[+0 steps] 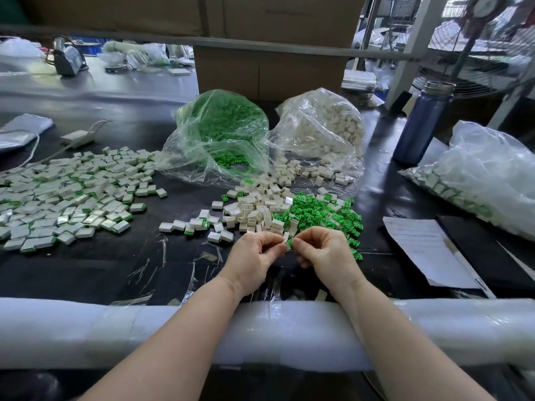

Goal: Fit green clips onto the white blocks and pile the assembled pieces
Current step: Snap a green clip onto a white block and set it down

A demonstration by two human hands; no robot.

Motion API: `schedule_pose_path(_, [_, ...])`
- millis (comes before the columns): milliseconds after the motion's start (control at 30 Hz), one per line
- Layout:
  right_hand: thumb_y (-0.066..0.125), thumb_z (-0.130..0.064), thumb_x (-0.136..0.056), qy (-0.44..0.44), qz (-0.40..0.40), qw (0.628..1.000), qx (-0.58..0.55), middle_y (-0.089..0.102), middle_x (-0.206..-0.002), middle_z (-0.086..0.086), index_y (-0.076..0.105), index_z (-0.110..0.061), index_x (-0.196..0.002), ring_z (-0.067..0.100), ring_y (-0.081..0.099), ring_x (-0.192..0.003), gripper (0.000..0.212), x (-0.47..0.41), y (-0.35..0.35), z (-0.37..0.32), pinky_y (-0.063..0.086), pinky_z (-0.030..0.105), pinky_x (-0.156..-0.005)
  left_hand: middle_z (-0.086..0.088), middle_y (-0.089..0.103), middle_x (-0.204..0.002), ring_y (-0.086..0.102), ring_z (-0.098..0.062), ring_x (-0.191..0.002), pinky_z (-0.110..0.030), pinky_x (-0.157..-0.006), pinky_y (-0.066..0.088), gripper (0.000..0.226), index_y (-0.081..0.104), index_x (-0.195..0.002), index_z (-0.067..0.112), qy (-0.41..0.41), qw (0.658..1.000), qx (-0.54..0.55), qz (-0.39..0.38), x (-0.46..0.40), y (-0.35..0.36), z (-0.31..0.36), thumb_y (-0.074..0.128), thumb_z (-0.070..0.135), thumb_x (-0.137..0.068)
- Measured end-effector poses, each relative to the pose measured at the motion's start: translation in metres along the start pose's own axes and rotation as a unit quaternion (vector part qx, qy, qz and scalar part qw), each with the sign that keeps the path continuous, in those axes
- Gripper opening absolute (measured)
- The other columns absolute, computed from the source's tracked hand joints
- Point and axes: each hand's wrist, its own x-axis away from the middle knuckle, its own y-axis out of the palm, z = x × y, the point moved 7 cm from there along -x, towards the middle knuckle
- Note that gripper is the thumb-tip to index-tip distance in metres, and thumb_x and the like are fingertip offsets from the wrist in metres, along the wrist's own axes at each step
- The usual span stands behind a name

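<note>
Assembled pile [66, 195] at 10 o'clock from the hands. Left hand [254, 256] pinches white block [286, 238]; right hand [324, 250] pinches green clip [290, 242], touching the block's right side. Loose clips [327, 215] at 1 o'clock, nearer right hand.

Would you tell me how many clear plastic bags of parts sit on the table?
3: the bag of green clips at centre, the bag of white blocks beside it, the bag of assembled pieces far right.

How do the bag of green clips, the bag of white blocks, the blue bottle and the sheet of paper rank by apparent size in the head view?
Bag of green clips and bag of white blocks: alike, unranked.
Sheet of paper, nearer the camera.
Blue bottle.
</note>
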Motion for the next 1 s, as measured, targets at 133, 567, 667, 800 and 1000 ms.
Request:
schedule_pose_path(133, [0.063,0.000,-0.084,-0.020,-0.018,0.998,0.052,0.054,-0.054,0.001,0.060,-0.012,-0.067,0.005,0.048,-0.045,0.021,0.0021,0.0030,-0.0033,0.045,0.019,-0.048,-0.006,0.069,-0.090,0.063,-0.019,-0.089,-0.031,-0.089,0.049,0.013,0.071,-0.096,0.006,0.004,0.999,-0.033,0.000,0.0009,-0.0011,0.0002,0.063,0.010,-0.086])
schedule_pose_path(567, [0.065,-0.002,-0.083,-0.021,-0.036,0.996,0.083,0.054,-0.055,0.002,0.062,-0.011,-0.066,0.011,0.048,-0.050,0.019,0.0028,0.0052,-0.0048,0.044,0.026,-0.052,-0.007,0.068,-0.090,0.061,-0.019,-0.089,-0.030,-0.086,0.048,0.015,0.072,-0.095,0.006,0.023,0.996,-0.082,-0.004,0.0021,0.0012,0.0040,0.062,0.013,-0.087])
schedule_pose_path(667, [0.066,-0.002,-0.082,-0.021,-0.024,0.998,0.050,0.055,-0.053,0.001,0.063,-0.011,-0.065,0.008,0.049,-0.047,0.019,0.0022,0.0038,-0.0049,0.044,0.022,-0.048,-0.007,0.069,-0.089,0.063,-0.019,-0.087,-0.029,-0.085,0.050,0.014,0.071,-0.096,0.006,0.009,0.999,-0.039,0.000,0.0016,0.0002,0.0029,0.062,0.012,-0.087])
schedule_pose_path(800, [0.067,-0.002,-0.081,-0.013,0.002,0.999,-0.030,0.059,-0.056,0.003,0.064,-0.011,-0.065,0.005,0.052,-0.046,0.018,0.0011,-0.0007,-0.0035,0.046,0.017,-0.047,-0.009,0.071,-0.092,0.065,-0.020,-0.088,-0.028,-0.087,0.051,0.016,0.070,-0.099,0.005,0.000,1.000,0.028,0.004,0.0016,0.0015,0.0037,0.062,0.011,-0.087])
schedule_pose_path(1000, [0.070,-0.002,-0.078,-0.024,-0.005,0.999,-0.048,0.062,-0.058,0.003,0.066,-0.009,-0.068,0.007,0.054,-0.049,0.013,0.0015,-0.0016,-0.0039,0.047,0.018,-0.049,-0.021,0.068,-0.087,0.063,-0.039,-0.084,-0.049,-0.085,0.051,0.013,0.069,-0.088,0.023,-0.006,0.999,0.045,0.013,0.0025,0.0006,0.0040,0.064,0.012,-0.085])
